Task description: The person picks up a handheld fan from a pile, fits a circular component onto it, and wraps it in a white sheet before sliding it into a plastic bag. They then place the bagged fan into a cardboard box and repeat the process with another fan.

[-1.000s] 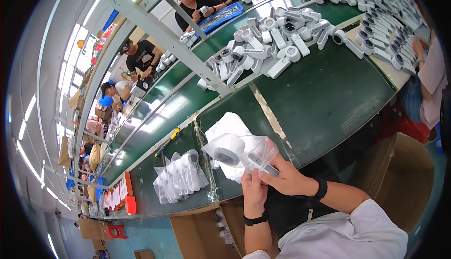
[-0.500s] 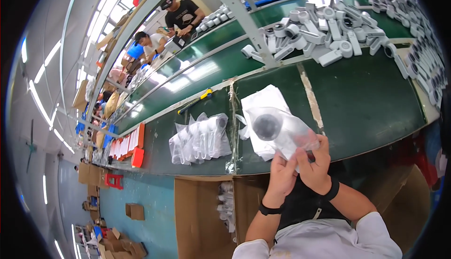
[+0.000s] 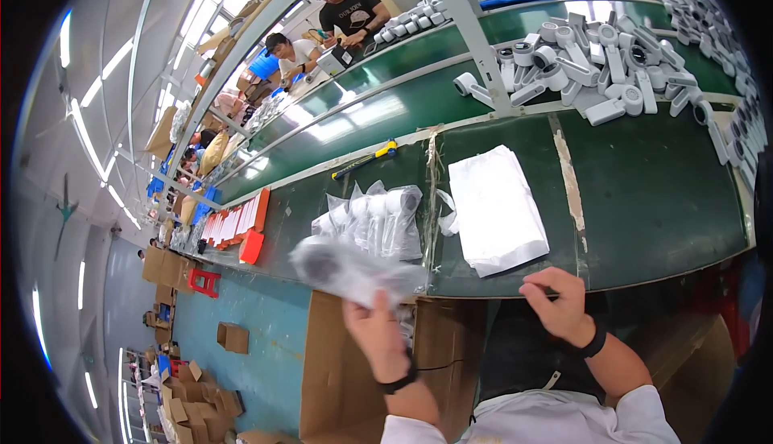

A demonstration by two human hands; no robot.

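My left hand (image 3: 377,333) is closed on the near end of a clear plastic bag with a small handheld fan (image 3: 326,263) inside, blurred by motion. The fan's round dark head points left, above the table's front edge. Just beyond it lies a row of several bagged white fans (image 3: 378,220), partly covered by the one I hold. My right hand (image 3: 560,303) hovers by the table edge with fingers curled in and nothing seen in them. Near it, a stack of flat white bags (image 3: 497,212) lies on the green tabletop.
A large pile of loose grey-white fans (image 3: 600,66) lies at the far right. A yellow-and-black cutter (image 3: 365,160) rests behind the bagged row. Orange-red boxes (image 3: 241,223) stand left. An open cardboard box (image 3: 322,355) is below the edge. Co-workers sit across the belt.
The bagged fan has moved left from above the white stack, now in my left hand alone. My right hand has let go and stays at the right. The view has shifted slightly.
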